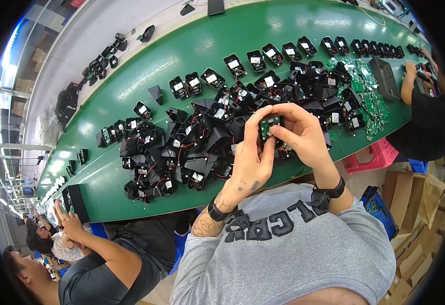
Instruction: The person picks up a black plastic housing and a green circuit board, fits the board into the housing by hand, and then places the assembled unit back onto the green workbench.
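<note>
Between both hands, above the near side of the green table, is a small black plastic housing with a green circuit board (266, 130) in its open face. My left hand (253, 160) is closed round the housing's left side and lower edge. Curled over it from the right, my right hand (303, 134) rests its thumb on the board. Fingers cover most of the housing's outer walls. Just beyond and to the left lies a heap of black housings (215, 134), many with red wires and white parts inside.
A row of open housings (233, 64) stands along the green table (192, 48). Loose circuit boards (370, 99) are piled at right beside a black tray (384, 77). Co-workers sit at both sides, one with a hand (72, 224) at lower left. A pink stool (374, 158) stands below the table edge.
</note>
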`<state>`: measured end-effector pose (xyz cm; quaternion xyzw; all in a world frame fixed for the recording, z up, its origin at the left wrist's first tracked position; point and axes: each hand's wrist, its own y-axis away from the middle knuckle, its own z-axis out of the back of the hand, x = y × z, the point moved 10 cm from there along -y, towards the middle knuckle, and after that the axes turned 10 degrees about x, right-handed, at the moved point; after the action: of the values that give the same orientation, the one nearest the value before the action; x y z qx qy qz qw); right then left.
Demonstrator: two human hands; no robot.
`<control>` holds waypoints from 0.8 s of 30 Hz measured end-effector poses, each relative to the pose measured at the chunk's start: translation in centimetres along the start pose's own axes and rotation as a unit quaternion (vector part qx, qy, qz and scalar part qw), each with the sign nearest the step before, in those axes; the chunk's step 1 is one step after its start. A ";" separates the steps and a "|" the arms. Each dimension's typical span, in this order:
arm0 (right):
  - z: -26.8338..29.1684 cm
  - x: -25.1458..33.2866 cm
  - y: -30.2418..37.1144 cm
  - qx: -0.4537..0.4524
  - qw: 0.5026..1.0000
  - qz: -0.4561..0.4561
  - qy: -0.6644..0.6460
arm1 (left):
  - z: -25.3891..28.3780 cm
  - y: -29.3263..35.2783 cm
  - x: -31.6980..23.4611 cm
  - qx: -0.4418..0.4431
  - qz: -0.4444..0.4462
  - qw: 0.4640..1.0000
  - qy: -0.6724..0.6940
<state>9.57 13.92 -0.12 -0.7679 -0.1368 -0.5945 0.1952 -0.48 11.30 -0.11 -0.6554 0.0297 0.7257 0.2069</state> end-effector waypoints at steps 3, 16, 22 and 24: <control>0.2 -0.9 -0.6 -0.003 1.000 -0.014 0.001 | 0.8 -0.1 0.3 -0.011 0.013 0.999 -0.047; 8.9 6.0 0.9 -0.128 0.958 0.052 0.251 | 24.3 0.9 -4.7 -0.266 0.000 0.946 -0.186; 25.2 8.9 13.1 -0.315 0.923 0.062 0.212 | 58.2 21.2 3.0 -0.514 0.140 0.678 -0.506; 32.8 6.4 18.5 -0.276 0.952 0.085 0.103 | 63.7 28.3 6.3 -0.559 0.228 0.639 -0.477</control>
<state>47.56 12.56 -3.63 -0.7351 0.1192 -0.6662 0.0389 -70.25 7.15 -3.77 -0.1815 -0.3355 0.8401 -0.3856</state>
